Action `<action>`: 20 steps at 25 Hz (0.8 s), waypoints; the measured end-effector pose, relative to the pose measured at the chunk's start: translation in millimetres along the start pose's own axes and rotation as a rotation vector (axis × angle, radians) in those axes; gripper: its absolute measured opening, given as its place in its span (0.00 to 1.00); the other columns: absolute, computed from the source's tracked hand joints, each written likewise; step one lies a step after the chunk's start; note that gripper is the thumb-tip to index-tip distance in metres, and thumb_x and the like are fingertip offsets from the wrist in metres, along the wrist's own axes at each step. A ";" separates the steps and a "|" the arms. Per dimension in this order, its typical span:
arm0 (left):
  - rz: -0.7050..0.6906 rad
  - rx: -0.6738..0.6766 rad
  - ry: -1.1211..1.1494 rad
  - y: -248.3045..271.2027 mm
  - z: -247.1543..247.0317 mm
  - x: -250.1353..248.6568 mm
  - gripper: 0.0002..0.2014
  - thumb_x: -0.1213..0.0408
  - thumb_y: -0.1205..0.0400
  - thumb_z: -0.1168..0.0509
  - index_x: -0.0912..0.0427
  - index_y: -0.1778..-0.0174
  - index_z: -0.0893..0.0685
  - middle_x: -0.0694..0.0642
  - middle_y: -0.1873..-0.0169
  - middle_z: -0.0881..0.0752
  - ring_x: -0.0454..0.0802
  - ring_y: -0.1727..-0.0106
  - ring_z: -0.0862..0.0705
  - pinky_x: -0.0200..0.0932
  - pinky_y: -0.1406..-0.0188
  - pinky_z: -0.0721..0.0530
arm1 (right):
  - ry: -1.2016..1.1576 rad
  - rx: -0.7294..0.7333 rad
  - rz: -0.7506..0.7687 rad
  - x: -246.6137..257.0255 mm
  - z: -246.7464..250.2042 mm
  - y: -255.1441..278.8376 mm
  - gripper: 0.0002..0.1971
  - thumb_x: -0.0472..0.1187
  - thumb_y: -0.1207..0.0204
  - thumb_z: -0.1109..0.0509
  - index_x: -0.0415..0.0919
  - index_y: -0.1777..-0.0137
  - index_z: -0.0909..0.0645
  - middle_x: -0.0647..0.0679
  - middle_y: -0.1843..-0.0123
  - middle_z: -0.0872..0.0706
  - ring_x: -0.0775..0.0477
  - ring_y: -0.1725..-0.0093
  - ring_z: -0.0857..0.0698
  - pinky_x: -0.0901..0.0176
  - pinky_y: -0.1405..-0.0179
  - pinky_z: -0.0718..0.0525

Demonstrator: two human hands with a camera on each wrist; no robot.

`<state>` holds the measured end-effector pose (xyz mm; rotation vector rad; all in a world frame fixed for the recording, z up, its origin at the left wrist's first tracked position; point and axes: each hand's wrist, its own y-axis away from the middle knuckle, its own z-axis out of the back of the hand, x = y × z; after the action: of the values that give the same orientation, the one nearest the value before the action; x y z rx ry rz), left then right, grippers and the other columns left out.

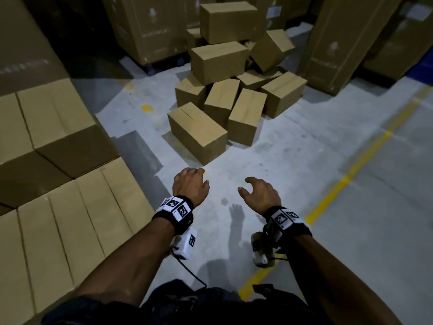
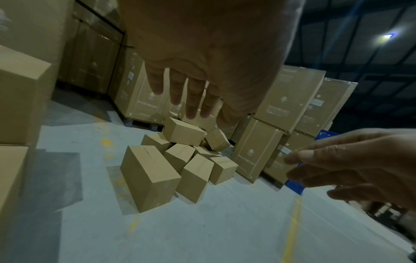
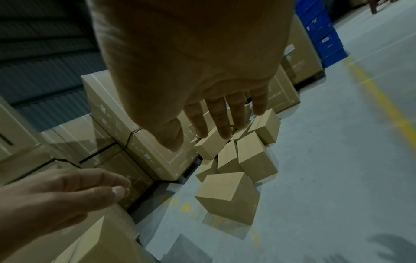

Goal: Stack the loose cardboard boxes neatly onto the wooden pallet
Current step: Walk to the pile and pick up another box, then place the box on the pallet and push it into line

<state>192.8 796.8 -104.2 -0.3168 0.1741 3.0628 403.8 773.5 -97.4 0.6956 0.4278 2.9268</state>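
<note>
Both hands, left and right, hover empty with fingers spread, just short of the nearest box fronting the pile. Probably light and stiff; best gripped at opposite short ends.

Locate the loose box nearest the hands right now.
In the head view the nearest box lies on the floor just ahead of the empty left hand, at the front-left edge of the loose pile.
</note>
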 end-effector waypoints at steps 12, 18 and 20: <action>0.220 -0.020 0.053 -180.7 -11.4 56.5 0.21 0.52 0.14 0.41 0.58 0.27 0.23 0.59 0.32 0.17 0.59 0.27 0.25 0.51 0.31 0.29 | 0.129 0.143 0.159 52.0 15.7 -217.2 0.26 0.58 0.15 0.37 0.48 0.20 0.27 0.43 0.23 0.21 0.38 0.24 0.24 0.46 0.29 0.26; 0.381 -0.047 0.108 -300.8 33.0 153.7 0.22 0.52 0.14 0.41 0.57 0.26 0.24 0.59 0.32 0.17 0.59 0.28 0.25 0.52 0.31 0.28 | 0.234 0.237 0.307 165.6 12.2 -348.7 0.27 0.57 0.15 0.36 0.47 0.20 0.27 0.41 0.24 0.20 0.36 0.25 0.23 0.46 0.31 0.25; 0.446 -0.065 0.118 -320.2 49.0 184.3 0.22 0.52 0.14 0.42 0.56 0.26 0.24 0.58 0.31 0.18 0.59 0.28 0.25 0.52 0.31 0.29 | 0.257 0.265 0.390 210.0 7.6 -385.0 0.27 0.56 0.16 0.36 0.46 0.20 0.26 0.39 0.25 0.19 0.34 0.27 0.22 0.46 0.33 0.24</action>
<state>24.8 1128.5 -128.7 -0.5287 0.1717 3.4964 233.7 1177.4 -114.7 0.4727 0.7994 3.3858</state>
